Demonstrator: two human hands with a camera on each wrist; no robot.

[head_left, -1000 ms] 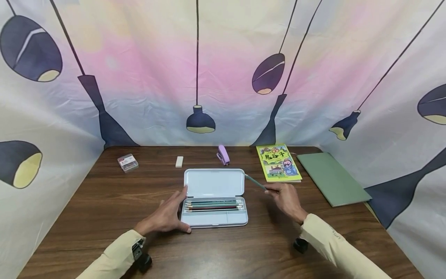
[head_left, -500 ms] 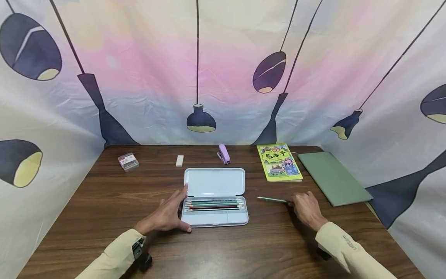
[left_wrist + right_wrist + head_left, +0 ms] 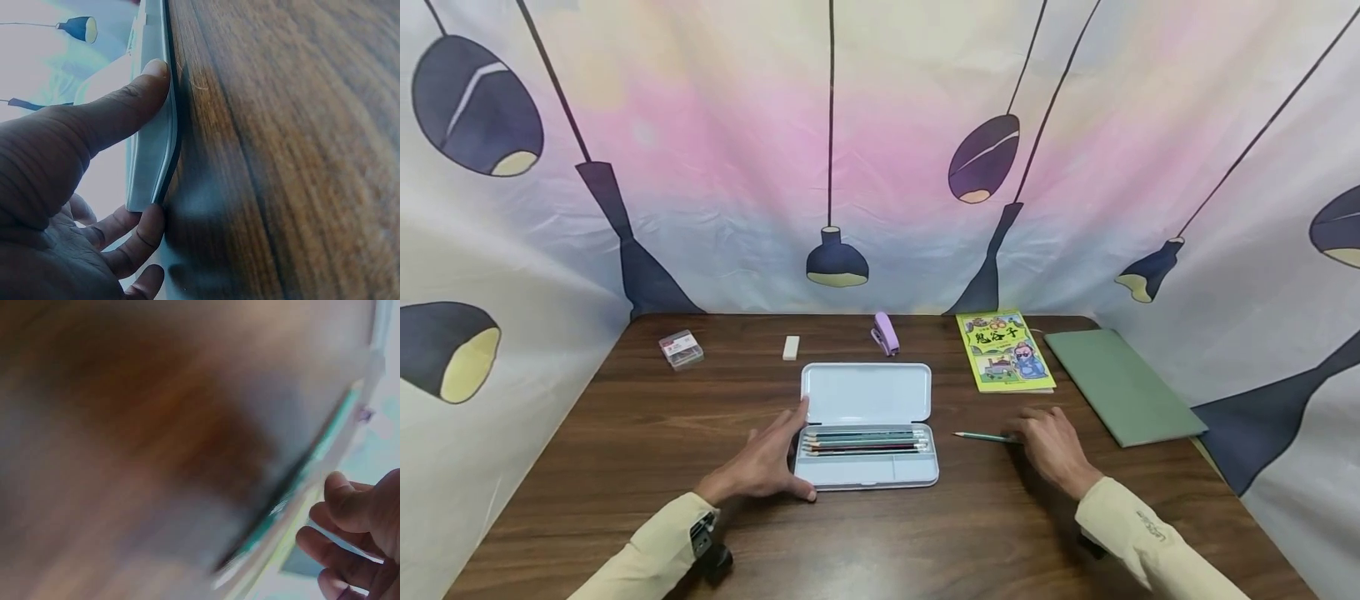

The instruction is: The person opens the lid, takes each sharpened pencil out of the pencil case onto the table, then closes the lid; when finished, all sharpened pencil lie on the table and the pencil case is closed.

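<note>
A white pencil case (image 3: 850, 475) sits near the middle of the dark wood-grain tabletop (image 3: 880, 550), its lid (image 3: 867, 392) laid back on the far side with the pale inner face showing. Several pencils (image 3: 861, 447) lie side by side in the long rear compartment — mostly green ones, with a red and a dark one among them — points to the left and white eraser ends to the right. Nearer the front edge, a thin divider marks off a long section on the left from a shorter one on the right. Of the two hands, the left hand (image 3: 763, 462) is spread wide and holds the case by its left end, thumb against the front wall and fingers about the end. The right hand (image 3: 1051, 446) is partly open with loosely bent fingers; it has hold of nothing, and its wrist view shows a gap beside the single green pencil (image 3: 981, 436), which lies on the tabletop right of the case, point toward it. Farther back, a clear plastic box (image 3: 681, 350) stands at the left, its contents too small to tell, then a white eraser (image 3: 791, 347), a purple stapler (image 3: 886, 334), a yellow illustrated book (image 3: 1006, 354) and a green notebook (image 3: 1126, 387).
</note>
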